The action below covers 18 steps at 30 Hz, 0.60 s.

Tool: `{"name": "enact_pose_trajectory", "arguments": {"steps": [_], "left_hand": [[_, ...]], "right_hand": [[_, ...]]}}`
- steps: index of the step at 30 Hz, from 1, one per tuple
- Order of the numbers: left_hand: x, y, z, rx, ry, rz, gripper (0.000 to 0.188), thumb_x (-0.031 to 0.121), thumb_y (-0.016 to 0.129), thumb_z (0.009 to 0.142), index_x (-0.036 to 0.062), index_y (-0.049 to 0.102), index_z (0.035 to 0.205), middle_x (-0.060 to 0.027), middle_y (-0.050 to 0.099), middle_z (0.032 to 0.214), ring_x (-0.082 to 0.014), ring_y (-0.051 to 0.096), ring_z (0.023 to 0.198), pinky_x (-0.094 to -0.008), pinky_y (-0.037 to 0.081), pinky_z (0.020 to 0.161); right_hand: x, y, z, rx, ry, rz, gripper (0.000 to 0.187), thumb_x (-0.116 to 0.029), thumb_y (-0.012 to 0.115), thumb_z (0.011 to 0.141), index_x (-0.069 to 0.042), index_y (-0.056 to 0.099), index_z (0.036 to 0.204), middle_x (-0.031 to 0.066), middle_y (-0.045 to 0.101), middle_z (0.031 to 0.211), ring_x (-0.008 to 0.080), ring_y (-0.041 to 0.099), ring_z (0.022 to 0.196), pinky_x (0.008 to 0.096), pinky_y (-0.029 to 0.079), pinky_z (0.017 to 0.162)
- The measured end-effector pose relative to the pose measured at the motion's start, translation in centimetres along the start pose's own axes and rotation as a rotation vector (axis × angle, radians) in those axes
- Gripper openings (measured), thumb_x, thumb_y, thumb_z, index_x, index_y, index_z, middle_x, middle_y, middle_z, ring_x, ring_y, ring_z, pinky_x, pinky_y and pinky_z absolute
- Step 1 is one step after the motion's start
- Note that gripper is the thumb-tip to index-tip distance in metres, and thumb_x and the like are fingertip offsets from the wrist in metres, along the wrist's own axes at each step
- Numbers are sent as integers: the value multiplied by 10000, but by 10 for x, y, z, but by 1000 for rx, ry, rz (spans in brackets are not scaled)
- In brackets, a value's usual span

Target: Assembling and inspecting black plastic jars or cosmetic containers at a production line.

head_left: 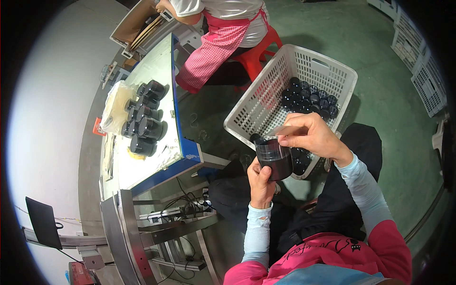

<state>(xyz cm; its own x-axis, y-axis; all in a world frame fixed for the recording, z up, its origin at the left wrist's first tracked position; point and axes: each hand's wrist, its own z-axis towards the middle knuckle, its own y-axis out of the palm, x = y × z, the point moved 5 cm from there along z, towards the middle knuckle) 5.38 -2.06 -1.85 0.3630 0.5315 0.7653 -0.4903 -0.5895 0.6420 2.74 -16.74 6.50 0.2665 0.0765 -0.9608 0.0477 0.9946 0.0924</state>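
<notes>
My left hand (260,184) is wrapped round the lower part of a black jar (276,167), held upright in front of me. A clear, film-like band stands around the jar's upper part and rises past its rim. At that upper edge, my right hand (311,137) pinches a thin, pale translucent piece (285,130) between thumb and fingers. Just beyond my hands is a white plastic crate (252,102). Inside it, several black jars (308,99) are packed at the far right, with more partly hidden below my right hand.
A white-topped table (142,173) at left bears several black jars (151,128) and a clear plastic bag (118,107). A co-worker in a checked apron (213,52) sits on a red stool (256,54) beyond. Metal frames and cables (183,202) lie at lower left; crates (425,76) stand far right.
</notes>
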Motion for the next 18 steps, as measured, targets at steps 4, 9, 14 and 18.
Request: {"name": "enact_pose_trajectory", "arguments": {"steps": [4,9,14,18], "left_hand": [[0,1,0,8,-2,8,628,325,725,692,-68,459,1103,-106,565,1025,-145,566,885,-275,457,798],[1,-1,-1,10,-1,8,631,326,723,694,-68,454,1106,-109,565,1024,-145,567,889,-276,461,794],[0,1,-1,7,-9,6,634,325,719,699,-69,447,1114,-108,564,1027,-148,567,897,-282,463,799],[-1,-1,-1,6,-16,3,636,327,716,702,-69,445,1118,-108,563,1029,-148,566,899,-283,462,802]], "right_hand": [[0,-1,0,3,18,-5,95,2,640,711,29,636,802,17,518,730,68,480,678,218,375,603],[2,0,0,2,31,-7,114,-1,640,714,30,633,823,12,509,737,67,482,686,212,377,604],[3,-2,-2,-4,26,-22,122,-2,640,717,29,631,835,9,511,745,67,487,694,207,382,611],[3,-1,-2,-4,38,-33,124,-1,638,719,30,630,839,12,513,748,69,494,702,208,389,619]]}}
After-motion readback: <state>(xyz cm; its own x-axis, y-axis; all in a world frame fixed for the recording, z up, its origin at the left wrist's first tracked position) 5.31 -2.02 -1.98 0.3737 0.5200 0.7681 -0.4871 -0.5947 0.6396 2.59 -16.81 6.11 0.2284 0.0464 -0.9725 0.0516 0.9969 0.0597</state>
